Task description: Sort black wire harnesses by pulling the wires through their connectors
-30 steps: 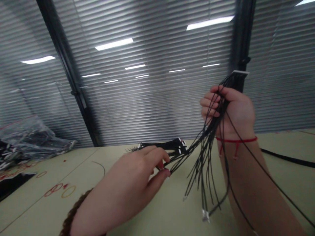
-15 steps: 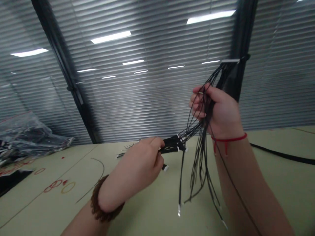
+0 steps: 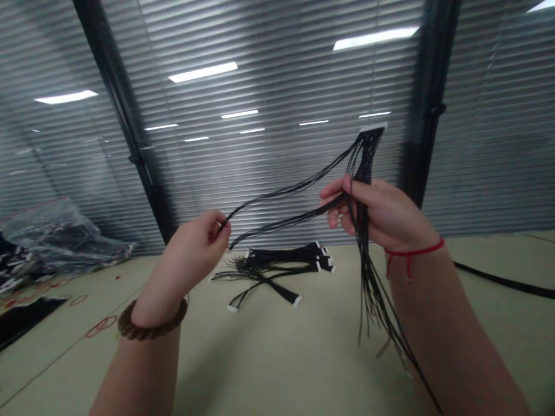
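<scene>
A bundle of thin black wires hangs from a wide white connector at its top. My right hand grips the bundle below the connector, thumb and index finger pressed on the wires. Out to the left, my left hand pinches the end of one group of strands, which stretches up to the connector. A second group runs from my right hand toward the left one; its end lies just beside my left fingertips. Loose strands dangle below my right hand.
Several black wire harnesses with white connectors lie on the pale table behind my hands. At the left are a clear plastic bag, red rubber bands and a black piece. A black strap lies right. Blinds stand behind.
My left hand has moved left and up, drawing strands out from the bundle. My right hand has shifted slightly down, and the connector has moved left and tilted. The harnesses on the table are now uncovered.
</scene>
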Demonstrator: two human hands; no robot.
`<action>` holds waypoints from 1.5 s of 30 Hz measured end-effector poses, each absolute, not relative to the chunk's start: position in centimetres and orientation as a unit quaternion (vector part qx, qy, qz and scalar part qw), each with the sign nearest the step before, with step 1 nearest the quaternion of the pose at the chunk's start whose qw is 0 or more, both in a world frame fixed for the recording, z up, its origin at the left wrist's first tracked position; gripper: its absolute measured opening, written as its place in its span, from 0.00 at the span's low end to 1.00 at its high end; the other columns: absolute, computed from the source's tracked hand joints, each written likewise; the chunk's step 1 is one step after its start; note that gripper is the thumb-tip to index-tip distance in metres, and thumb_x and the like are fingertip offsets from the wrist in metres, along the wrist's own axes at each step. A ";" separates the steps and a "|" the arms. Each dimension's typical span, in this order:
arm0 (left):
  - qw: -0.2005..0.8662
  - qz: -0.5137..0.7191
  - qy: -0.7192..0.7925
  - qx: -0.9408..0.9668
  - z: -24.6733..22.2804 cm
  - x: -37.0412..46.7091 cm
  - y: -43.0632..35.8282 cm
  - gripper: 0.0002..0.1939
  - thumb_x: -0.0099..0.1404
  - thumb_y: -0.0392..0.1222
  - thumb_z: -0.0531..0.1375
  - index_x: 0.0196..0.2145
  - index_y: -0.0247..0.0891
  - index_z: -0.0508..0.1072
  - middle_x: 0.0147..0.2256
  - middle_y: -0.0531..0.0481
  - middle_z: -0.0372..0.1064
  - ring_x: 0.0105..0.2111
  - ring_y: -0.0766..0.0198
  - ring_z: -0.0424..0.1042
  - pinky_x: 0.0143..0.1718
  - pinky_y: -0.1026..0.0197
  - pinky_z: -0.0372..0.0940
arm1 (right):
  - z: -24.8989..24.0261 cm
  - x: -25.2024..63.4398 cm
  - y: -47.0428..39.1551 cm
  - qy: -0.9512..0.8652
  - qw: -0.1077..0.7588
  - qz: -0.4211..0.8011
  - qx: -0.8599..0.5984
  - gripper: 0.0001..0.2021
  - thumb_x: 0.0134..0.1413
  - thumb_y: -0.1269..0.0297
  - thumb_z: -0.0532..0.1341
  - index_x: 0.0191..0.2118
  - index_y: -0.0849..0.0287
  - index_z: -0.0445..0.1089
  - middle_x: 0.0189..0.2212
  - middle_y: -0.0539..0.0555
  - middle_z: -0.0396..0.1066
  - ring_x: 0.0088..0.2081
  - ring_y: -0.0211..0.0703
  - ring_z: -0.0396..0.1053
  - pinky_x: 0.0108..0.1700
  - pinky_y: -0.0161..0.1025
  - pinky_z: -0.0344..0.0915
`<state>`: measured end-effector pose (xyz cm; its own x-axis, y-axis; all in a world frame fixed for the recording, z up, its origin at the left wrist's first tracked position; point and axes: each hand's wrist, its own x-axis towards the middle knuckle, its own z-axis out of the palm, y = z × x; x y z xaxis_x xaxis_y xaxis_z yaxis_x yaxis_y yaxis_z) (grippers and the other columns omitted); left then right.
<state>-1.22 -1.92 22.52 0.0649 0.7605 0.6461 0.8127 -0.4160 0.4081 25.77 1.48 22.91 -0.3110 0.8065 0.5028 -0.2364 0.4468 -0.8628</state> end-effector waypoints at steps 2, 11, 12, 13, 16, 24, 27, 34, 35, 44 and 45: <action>0.085 -0.349 -0.545 -0.758 22.0 -0.4 -1.8 0.02 0.56 0.34 0.55 0.28 0.40 0.65 0.20 0.55 0.61 0.22 0.63 0.60 0.24 0.61 0.50 | 22.6 24.6 1.4 -0.680 0.510 0.482 -0.213 0.14 0.60 0.58 0.54 0.32 0.65 0.68 0.27 0.55 0.72 0.22 0.34 0.69 0.17 0.27 0.62; -0.281 -0.337 -0.366 -0.821 20.6 3.2 -2.8 0.08 0.64 0.42 0.53 0.31 0.37 0.69 0.25 0.52 0.66 0.22 0.68 0.62 0.22 0.65 0.57 | 21.8 21.1 1.1 -0.800 0.264 0.512 -0.166 0.14 0.59 0.58 0.55 0.30 0.65 0.65 0.22 0.50 0.67 0.22 0.32 0.67 0.23 0.29 0.65; -0.325 -0.338 -0.355 -0.809 20.7 3.0 -2.9 0.09 0.64 0.42 0.53 0.30 0.36 0.69 0.22 0.53 0.64 0.20 0.69 0.60 0.21 0.66 0.56 | 21.8 21.2 1.1 -0.805 0.250 0.515 -0.156 0.14 0.59 0.58 0.55 0.30 0.64 0.64 0.22 0.50 0.67 0.22 0.32 0.67 0.23 0.29 0.64; -0.368 -0.342 -0.343 -0.794 20.9 2.8 -3.0 0.09 0.64 0.43 0.54 0.30 0.36 0.68 0.20 0.55 0.61 0.18 0.71 0.58 0.20 0.67 0.55 | 21.8 21.4 1.2 -0.808 0.240 0.518 -0.147 0.13 0.59 0.58 0.55 0.31 0.63 0.63 0.22 0.50 0.68 0.23 0.33 0.68 0.24 0.30 0.65; -0.496 -0.359 -0.292 -0.735 21.4 2.0 -3.1 0.08 0.64 0.43 0.54 0.30 0.36 0.66 0.16 0.60 0.53 0.15 0.73 0.55 0.17 0.69 0.52 | 21.9 21.9 1.2 -0.810 0.239 0.520 -0.131 0.09 0.60 0.61 0.55 0.33 0.63 0.62 0.24 0.51 0.70 0.25 0.34 0.69 0.27 0.31 0.66; -0.376 -0.399 -0.338 -0.765 20.8 2.9 -3.3 0.10 0.64 0.42 0.57 0.41 0.39 0.62 0.24 0.55 0.63 0.20 0.69 0.62 0.19 0.68 0.59 | 21.9 22.0 1.0 -0.823 0.240 0.502 -0.115 0.06 0.57 0.65 0.56 0.34 0.63 0.62 0.25 0.50 0.70 0.26 0.33 0.69 0.29 0.31 0.65; -0.325 -0.451 -0.349 -0.754 20.8 3.5 -3.5 0.11 0.63 0.40 0.57 0.43 0.40 0.61 0.28 0.54 0.65 0.21 0.70 0.63 0.20 0.68 0.60 | 21.9 21.9 0.9 -0.833 0.220 0.495 -0.112 0.06 0.57 0.65 0.57 0.33 0.63 0.62 0.25 0.50 0.69 0.27 0.33 0.68 0.29 0.31 0.65; -0.616 -0.412 -0.216 -0.636 22.1 2.1 -4.6 0.06 0.61 0.37 0.54 0.27 0.38 0.64 0.17 0.62 0.40 0.12 0.77 0.37 0.12 0.71 0.37 | 22.2 22.2 0.9 -0.830 0.247 0.486 -0.115 0.08 0.57 0.63 0.58 0.33 0.65 0.63 0.22 0.48 0.67 0.23 0.29 0.64 0.25 0.28 0.60; -0.649 -0.400 -0.193 -0.618 22.2 1.9 -4.8 0.05 0.61 0.38 0.54 0.27 0.38 0.65 0.17 0.63 0.37 0.12 0.77 0.34 0.11 0.71 0.35 | 22.2 22.2 0.9 -0.829 0.252 0.486 -0.114 0.08 0.57 0.63 0.58 0.33 0.65 0.63 0.22 0.48 0.67 0.24 0.29 0.64 0.25 0.27 0.59; -0.524 -0.569 -0.234 -0.590 22.3 2.7 -4.5 0.09 0.48 0.31 0.57 0.28 0.43 0.66 0.28 0.53 0.59 0.21 0.70 0.56 0.14 0.71 0.51 | 22.1 22.2 0.7 -0.810 0.296 0.498 -0.093 0.11 0.60 0.61 0.55 0.33 0.65 0.65 0.26 0.52 0.70 0.25 0.30 0.65 0.28 0.28 0.62; -0.489 -0.595 -0.240 -0.591 22.1 2.8 -4.2 0.11 0.49 0.30 0.58 0.29 0.44 0.66 0.31 0.54 0.61 0.23 0.70 0.59 0.17 0.70 0.56 | 22.1 22.2 0.7 -0.808 0.298 0.501 -0.093 0.10 0.59 0.61 0.56 0.34 0.65 0.65 0.27 0.52 0.70 0.25 0.30 0.65 0.27 0.28 0.62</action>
<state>2.84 -4.16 22.12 0.1766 0.8652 0.4693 -0.2977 -0.4075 0.8633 22.23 0.72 22.10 -0.8052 0.4480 0.3884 -0.1485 0.4818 -0.8636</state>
